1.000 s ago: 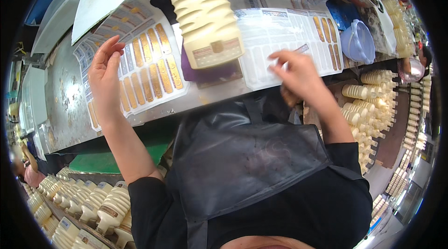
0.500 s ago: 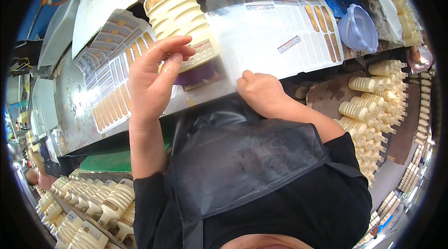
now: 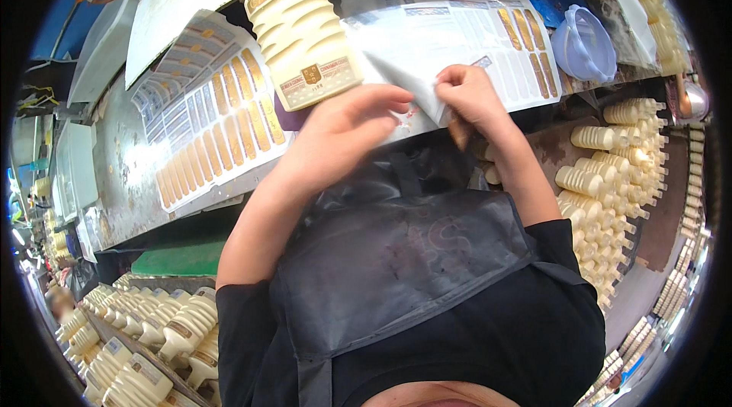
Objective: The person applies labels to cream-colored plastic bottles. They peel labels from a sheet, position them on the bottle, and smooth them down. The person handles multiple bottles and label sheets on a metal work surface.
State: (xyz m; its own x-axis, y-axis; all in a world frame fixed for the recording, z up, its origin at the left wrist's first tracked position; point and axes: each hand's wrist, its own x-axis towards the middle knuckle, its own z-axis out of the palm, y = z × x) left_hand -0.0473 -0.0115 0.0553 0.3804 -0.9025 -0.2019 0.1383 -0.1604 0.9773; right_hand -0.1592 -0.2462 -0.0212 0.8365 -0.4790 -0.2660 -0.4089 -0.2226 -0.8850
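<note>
A cream bottle [image 3: 297, 33] with wavy ridges lies on its side on the bench, its neck pointing away. A gold label wraps its shoulder and a white-and-gold label sits near its base. My left hand [image 3: 343, 132] hovers just below the base, fingers stretched and thumb apart, holding nothing. To the right, my right hand [image 3: 469, 94] pinches the near edge of a white label sheet [image 3: 450, 41], whose corner is lifted and folded up. Gold strip labels remain on that sheet's right side. Below the right hand a small brown patch shows, too blurred to name.
Another label sheet [image 3: 213, 117] with gold strips lies left of the bottle. A pale blue plastic basket [image 3: 583, 45] stands at the bench's right end. Rows of cream bottles fill racks at lower left [image 3: 152, 323] and at right [image 3: 598, 193]. A green board [image 3: 183, 258] sits under the bench.
My left hand has moved right and down, uncovering the bottle's base label. My right hand has moved right and up, and the sheet's corner is now raised. The bottle has shifted slightly right.
</note>
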